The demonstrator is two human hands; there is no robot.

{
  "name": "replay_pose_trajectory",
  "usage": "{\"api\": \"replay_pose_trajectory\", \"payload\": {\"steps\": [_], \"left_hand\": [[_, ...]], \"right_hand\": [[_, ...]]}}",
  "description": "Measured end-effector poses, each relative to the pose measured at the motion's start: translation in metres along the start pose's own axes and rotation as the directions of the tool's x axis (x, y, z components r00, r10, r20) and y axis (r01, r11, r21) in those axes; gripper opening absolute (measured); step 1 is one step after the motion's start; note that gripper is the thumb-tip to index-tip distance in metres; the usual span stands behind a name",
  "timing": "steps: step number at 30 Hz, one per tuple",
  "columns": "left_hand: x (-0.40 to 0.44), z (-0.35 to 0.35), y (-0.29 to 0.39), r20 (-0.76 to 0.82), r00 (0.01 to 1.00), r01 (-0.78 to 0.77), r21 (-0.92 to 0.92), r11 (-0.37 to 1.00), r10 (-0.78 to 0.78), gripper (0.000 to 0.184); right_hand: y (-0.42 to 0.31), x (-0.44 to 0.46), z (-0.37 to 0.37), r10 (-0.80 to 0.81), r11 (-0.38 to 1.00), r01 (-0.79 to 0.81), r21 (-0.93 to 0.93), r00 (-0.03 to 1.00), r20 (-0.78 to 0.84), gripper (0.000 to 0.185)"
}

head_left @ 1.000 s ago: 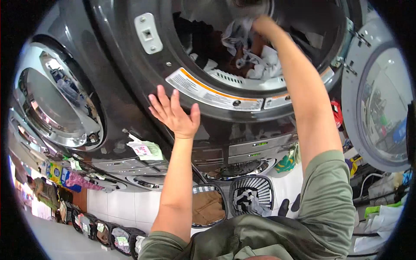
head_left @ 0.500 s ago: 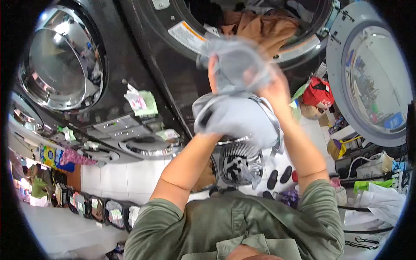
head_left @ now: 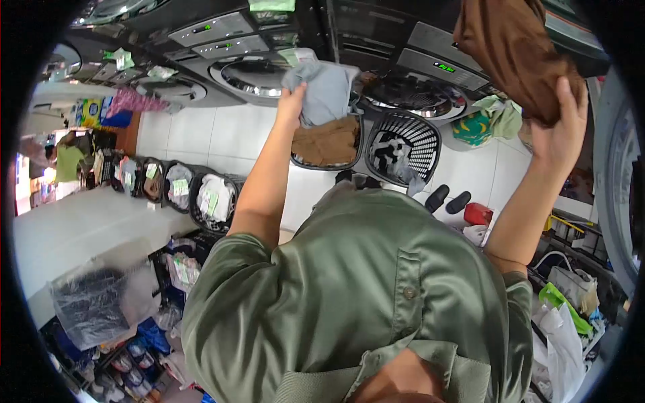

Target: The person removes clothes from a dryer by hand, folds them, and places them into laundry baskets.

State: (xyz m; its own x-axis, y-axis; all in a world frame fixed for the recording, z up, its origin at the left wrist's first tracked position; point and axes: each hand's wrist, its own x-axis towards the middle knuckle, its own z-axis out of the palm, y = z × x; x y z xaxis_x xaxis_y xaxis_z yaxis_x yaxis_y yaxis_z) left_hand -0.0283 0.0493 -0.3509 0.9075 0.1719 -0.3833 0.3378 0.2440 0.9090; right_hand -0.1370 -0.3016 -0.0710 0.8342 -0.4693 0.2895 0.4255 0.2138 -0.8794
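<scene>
My left hand is closed on a light grey cloth, which hangs above a basket of brown cloth. On the right, my right hand grips the lower end of a brown garment that reaches up to the top edge of the view. Beside the brown cloth stands a black slatted basket with black, white and grey clothes inside. The dryer opening is not visible; part of its round door shows at the right edge.
Front-loading machines with control panels line the top. Several filled baskets stand at left. Dark slippers and a red item lie on the floor. A person in green is far left. White plastic bags lie lower right.
The view has tilted down. The grey cloth, earlier between both hands, is now in my left hand alone. My right hand has moved right and taken hold of the brown garment.
</scene>
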Motion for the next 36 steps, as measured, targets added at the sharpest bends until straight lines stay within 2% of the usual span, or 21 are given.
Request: {"api": "replay_pose_trajectory", "payload": {"steps": [1,4,5,7,10,12,13,16,18,20,22,24,26,27,28,29,31,32,33,35,36], "left_hand": [[0.013,-0.015,-0.026,-0.036,0.999,0.032,0.180,0.983,-0.026,0.050],[0.003,-0.014,-0.036,-0.014,0.998,-0.049,0.210,0.977,0.053,0.053],[0.012,-0.005,-0.029,0.025,0.995,0.088,0.317,0.944,-0.101,0.055],[-0.016,0.043,0.005,0.295,0.929,0.162,0.220,0.962,-0.224,0.056],[-0.051,0.123,0.048,0.697,0.682,0.215,0.097,0.972,-0.221,0.063],[-0.071,0.179,0.068,0.854,0.505,0.320,-0.048,0.946,-0.127,0.065],[-0.074,0.211,0.070,0.923,0.383,0.424,-0.141,0.895,-0.036,0.066],[-0.108,0.270,0.117,0.956,0.272,0.436,-0.222,0.872,0.107,0.078],[-0.097,0.306,0.115,0.958,0.133,0.348,-0.285,0.893,0.254,0.083],[-0.109,0.323,0.114,0.924,-0.008,0.284,-0.363,0.887,0.381,0.087],[-0.141,0.311,0.116,0.918,-0.029,0.619,-0.294,0.728,0.395,0.094],[-0.137,0.304,0.101,0.922,0.071,0.669,-0.326,0.668,0.380,0.102],[-0.101,0.283,0.070,0.927,0.370,0.667,-0.304,0.680,0.051,0.074],[-0.115,0.265,0.076,0.934,0.326,0.745,-0.159,0.648,-0.145,0.053],[-0.128,0.253,0.069,0.885,0.424,0.623,-0.133,0.771,-0.190,0.047],[-0.137,0.241,0.060,0.824,0.524,0.485,-0.082,0.871,-0.214,0.041],[-0.131,0.214,0.015,0.922,0.323,0.566,-0.006,0.825,-0.215,0.039],[-0.137,0.203,0.006,0.897,0.321,0.562,0.078,0.824,-0.304,0.040],[-0.141,0.191,0.001,0.904,0.250,0.461,0.205,0.864,-0.348,0.040],[-0.138,0.177,-0.006,0.899,0.182,0.346,0.320,0.882,-0.398,0.039],[-0.135,0.170,-0.012,0.899,0.171,0.199,0.370,0.907,-0.404,0.042]], "right_hand": [[0.000,0.000,0.000,0.019,0.999,-0.020,0.043,1.000,0.025,0.021],[-0.006,-0.002,0.001,0.016,0.992,-0.026,0.124,0.997,0.076,0.022],[-0.010,-0.005,0.000,0.013,0.986,-0.030,0.164,0.994,0.104,0.023],[-0.021,-0.015,-0.005,0.074,0.947,-0.106,0.302,0.991,0.114,0.025],[-0.035,-0.042,-0.015,0.193,0.850,-0.235,0.472,0.972,0.136,0.030],[-0.032,-0.075,-0.017,0.352,0.844,-0.259,0.470,0.928,-0.120,0.037],[-0.022,-0.101,-0.021,0.223,0.973,-0.217,0.077,0.971,-0.087,0.042],[-0.015,-0.135,-0.025,0.608,0.607,-0.643,0.467,0.754,0.248,0.053],[0.008,-0.160,-0.043,0.706,0.530,-0.764,0.369,0.638,0.306,0.051],[0.031,-0.175,-0.075,0.675,0.502,-0.740,0.447,0.659,0.331,0.050],[0.045,-0.186,-0.098,0.644,0.460,-0.717,0.524,0.676,0.358,0.048],[0.054,-0.195,-0.108,0.710,0.460,-0.689,0.559,0.664,0.234,0.045],[0.069,-0.201,-0.122,0.739,0.490,-0.724,0.486,0.640,0.209,0.043],[0.082,-0.204,-0.129,0.761,0.643,-0.752,0.148,0.648,-0.013,0.046],[0.093,-0.203,-0.135,0.696,0.645,-0.730,-0.226,0.683,-0.222,0.050],[0.099,-0.199,-0.140,0.524,0.715,-0.557,-0.421,0.827,-0.204,0.067],[0.095,-0.170,-0.132,0.361,0.801,-0.331,-0.498,0.932,-0.039,0.094],[0.102,-0.152,-0.128,0.276,0.900,-0.227,-0.371,0.958,0.082,0.094],[0.102,-0.129,-0.106,0.545,0.838,-0.530,0.130,0.818,-0.183,0.075],[0.095,-0.102,-0.102,0.643,0.323,-0.621,0.714,0.698,0.317,0.053],[0.105,-0.095,-0.101,0.650,0.314,-0.622,0.717,0.691,0.315,0.053]]}}
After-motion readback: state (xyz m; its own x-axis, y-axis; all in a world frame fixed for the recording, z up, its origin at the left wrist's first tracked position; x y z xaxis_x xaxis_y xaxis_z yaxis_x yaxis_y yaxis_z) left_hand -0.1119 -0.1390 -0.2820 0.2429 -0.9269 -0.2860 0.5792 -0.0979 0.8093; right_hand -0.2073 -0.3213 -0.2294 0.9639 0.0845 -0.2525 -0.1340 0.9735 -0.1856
